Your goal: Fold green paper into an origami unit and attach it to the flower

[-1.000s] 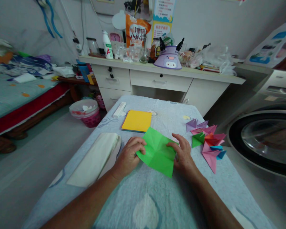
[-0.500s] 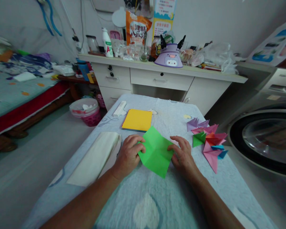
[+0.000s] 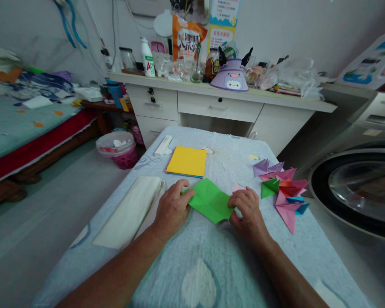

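Observation:
A creased sheet of green origami paper (image 3: pixel 210 201) is held between my two hands, over the cloth-covered table. My left hand (image 3: pixel 175 205) pinches its left corner between thumb and fingers. At the right corner, my right hand (image 3: pixel 247 209) grips the paper the same way. Beyond the sheet lies a stack of square paper with yellow on top (image 3: pixel 186 161). Folded paper pieces in pink (image 3: pixel 287 209), green (image 3: pixel 270 187), purple (image 3: pixel 266 167) and blue sit in a cluster right of my right hand. A bit of pink paper (image 3: pixel 238 187) shows just behind that hand.
A folded white cloth or paper bundle (image 3: pixel 128 214) lies left of my left hand. A narrow white object (image 3: pixel 163 146) is near the table's far left. Behind stands a white desk (image 3: pixel 218 105) with clutter, a washing machine (image 3: pixel 372 171) right, a waste bin (image 3: pixel 123 156) left.
The green paper has been lowered and tilted flatter, its far corner dropping toward me. My right-hand fingers have curled closer round its right corner. The camera view has shifted slightly.

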A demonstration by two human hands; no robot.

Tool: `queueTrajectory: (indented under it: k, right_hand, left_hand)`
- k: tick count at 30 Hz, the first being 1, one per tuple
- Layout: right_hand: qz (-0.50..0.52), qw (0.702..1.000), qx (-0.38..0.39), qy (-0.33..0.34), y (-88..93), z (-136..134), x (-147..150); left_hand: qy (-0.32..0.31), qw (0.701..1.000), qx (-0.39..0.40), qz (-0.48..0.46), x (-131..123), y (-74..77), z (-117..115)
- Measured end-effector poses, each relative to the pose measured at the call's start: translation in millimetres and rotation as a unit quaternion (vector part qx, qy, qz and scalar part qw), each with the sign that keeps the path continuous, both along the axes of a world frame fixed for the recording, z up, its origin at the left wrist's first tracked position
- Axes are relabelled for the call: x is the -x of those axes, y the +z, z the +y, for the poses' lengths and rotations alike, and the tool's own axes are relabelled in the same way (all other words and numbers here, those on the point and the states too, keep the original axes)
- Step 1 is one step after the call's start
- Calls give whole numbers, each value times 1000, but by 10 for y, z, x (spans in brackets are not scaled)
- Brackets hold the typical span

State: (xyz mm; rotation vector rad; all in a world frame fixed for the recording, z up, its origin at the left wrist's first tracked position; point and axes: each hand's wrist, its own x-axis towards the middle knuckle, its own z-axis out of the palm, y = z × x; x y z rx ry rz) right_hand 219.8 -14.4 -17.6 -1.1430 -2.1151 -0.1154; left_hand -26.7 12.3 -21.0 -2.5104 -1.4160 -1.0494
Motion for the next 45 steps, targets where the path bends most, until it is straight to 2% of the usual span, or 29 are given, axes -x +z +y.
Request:
queueTrajectory:
  k: [6,10,16,22,27,30,35,40,42,45]
  right_hand:
    - [10,997,-61,-56,38,-13,4]
    - [4,996,-61,-67,32,-12,4]
    - [-9,996,-59,-71,8,-8,29]
    - [-16,995,-42,-88,-7,-16,56]
    - [-12,999,-19,-43,13,-37,93]
    - [-6,1000,2,-15,35,-54,97]
    - [-19,997,48,50,56,-60,75]
    - [-37,995,34,84,38,-52,46]
    - [-34,994,32,95,26,-51,41]
    - [-31,990,69,120,13,-53,52]
  left_hand:
    - [2,998,-41,-39,5,24,-20]
    - [-50,997,-47,-42,-14,37,-26]
    - [-106,994,0,-5,-29,9,-63]
    - [-157,982,76,-69,-90,17,-117]
    - [-140,978,98,-120,-106,10,-89]
    - [-130,969,136,-158,-93,2,-57]
    - [-100,939,225,-242,-67,-37,-1]
    - [-88,906,289,-295,-52,-109,41]
    - [-87,906,293,-292,-50,-120,48]
    - [-81,928,276,-237,-47,-103,50]
